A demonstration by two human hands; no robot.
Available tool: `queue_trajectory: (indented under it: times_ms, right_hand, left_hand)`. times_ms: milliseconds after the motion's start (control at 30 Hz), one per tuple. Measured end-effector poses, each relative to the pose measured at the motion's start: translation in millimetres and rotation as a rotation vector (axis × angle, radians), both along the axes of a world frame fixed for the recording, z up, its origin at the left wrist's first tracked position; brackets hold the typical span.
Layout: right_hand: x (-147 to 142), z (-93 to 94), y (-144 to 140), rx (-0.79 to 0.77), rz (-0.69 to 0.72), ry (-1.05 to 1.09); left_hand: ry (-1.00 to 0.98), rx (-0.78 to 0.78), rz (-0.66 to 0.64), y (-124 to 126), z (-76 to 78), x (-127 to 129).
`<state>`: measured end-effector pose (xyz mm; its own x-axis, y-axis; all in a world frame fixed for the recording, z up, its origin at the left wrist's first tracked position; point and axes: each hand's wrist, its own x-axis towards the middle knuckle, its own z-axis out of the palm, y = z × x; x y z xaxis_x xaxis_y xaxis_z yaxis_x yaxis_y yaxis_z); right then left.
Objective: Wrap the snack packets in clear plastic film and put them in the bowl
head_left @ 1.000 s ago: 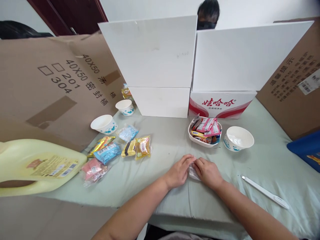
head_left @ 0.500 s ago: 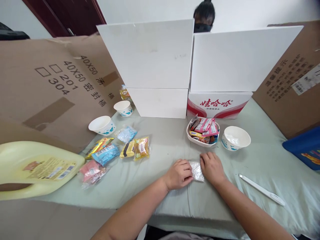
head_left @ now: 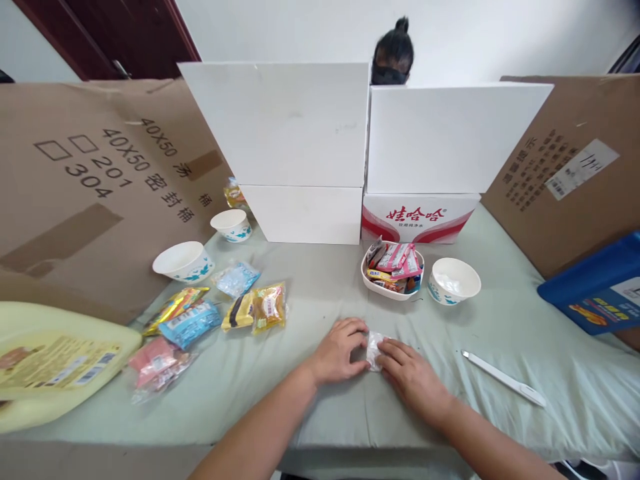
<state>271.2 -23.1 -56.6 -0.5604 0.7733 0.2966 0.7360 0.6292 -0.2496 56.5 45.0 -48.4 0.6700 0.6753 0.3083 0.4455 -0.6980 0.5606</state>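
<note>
A small folded clear plastic bag [head_left: 373,351] lies on the cloth-covered table between my hands. My left hand [head_left: 343,350] is curled at its left edge, with the thumb and forefinger on the plastic. The fingers of my right hand [head_left: 413,380] are together and press down on its right side, covering part of it. Just beyond is a white dish [head_left: 393,291] full of small wrapped snacks, mostly pink packets on top. To its right stands a paper bowl [head_left: 453,283] with clear plastic inside.
A white box cutter [head_left: 503,378] lies right of my hands. Wrapped snacks [head_left: 269,307] and two paper bowls [head_left: 186,263] are on the left, near a pale yellow jug [head_left: 60,367]. White box panels [head_left: 300,127] and cardboard [head_left: 65,200] surround the table; a person [head_left: 393,57] is behind.
The plastic bag now looks smaller and more folded. My right hand has shifted from its right edge onto the top of it. The camera view has turned slightly right.
</note>
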Motion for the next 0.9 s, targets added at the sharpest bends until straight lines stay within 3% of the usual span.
queue_trajectory:
  times_ms: [100,167,233,300,333,400,500,633,767,900]
  right_hand:
    - [25,13.0,2,0.025,0.013,-0.019]
    - [49,29.1,12,0.157,-0.059,0.026]
    - [77,50.3,30,0.317,-0.239,0.076]
    - [104,71.3,55,0.379,-0.460,0.029]
    - [115,79.5,70,0.355,-0.568,-0.036]
    - [133,87.9,102,0.121,-0.650,-0.214]
    - [150,80.6,144,-0.169,-0.577,-0.320]
    - [157,56.4,179,-0.418,-0.455,-0.393]
    - [158,48.5,192,-0.472,-0.413,-0.410]
    - [164,66.4,180,-0.387,-0.483,-0.342]
  left_hand:
    - [-0.008,-0.030,-0.010,2,0.8,-3]
    - [-0.013,-0.052,-0.010,3,1.0,-3]
    - [-0.021,-0.062,-0.008,3,0.7,-2]
    - [-0.024,-0.063,-0.004,3,0.4,0]
    - [-0.023,-0.060,0.001,3,0.3,1]
    - [-0.016,-0.053,0.015,2,0.5,3]
    - [0.001,-0.040,0.024,1,1.6,3]
    - [0.036,-0.033,0.028,2,1.2,4]
    - [0.071,-0.010,0.039,0,-2.6,8]
    - [0.074,0.095,0.045,-3,3.9,-3]
